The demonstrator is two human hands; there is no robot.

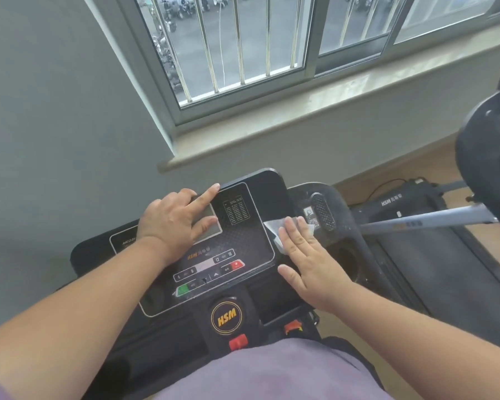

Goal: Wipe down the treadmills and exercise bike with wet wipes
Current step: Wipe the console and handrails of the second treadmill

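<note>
Garment: a purple garment [272, 373] is seen at the lower edge, nearest the camera.
Safety key: a red clip [238, 342] is located below the round HSM badge [226, 317] on the treadmill console [251, 197].
Control strip: a green button [182, 290] and a red button [236, 265] are set at opposite ends of the key rows.
Left hand: the left hand [171, 223] is laid flat on the console, over the grey display [210, 223]; the fingers [205, 194] are straight and spread apart, nothing being held.
Right hand: the right hand [309, 255] is pressed palm-down at the console's right edge; its fingers are straight and close together, thumb out to the side.
Wet wipe: the white wet wipe [274, 229] is held flat under the right fingertips, against the console's right edge, beside the speaker grille [323, 212].
Second treadmill: a second treadmill [416, 255] stands to the right, with a grey handrail [427, 219] crossing above its belt.
Dark equipment: a black rounded part [488, 157] is visible at the far right; its type cannot be told.
Window: a barred window [243, 44] with a stone sill [315, 111] is set in the grey wall [55, 111] beyond.
</note>
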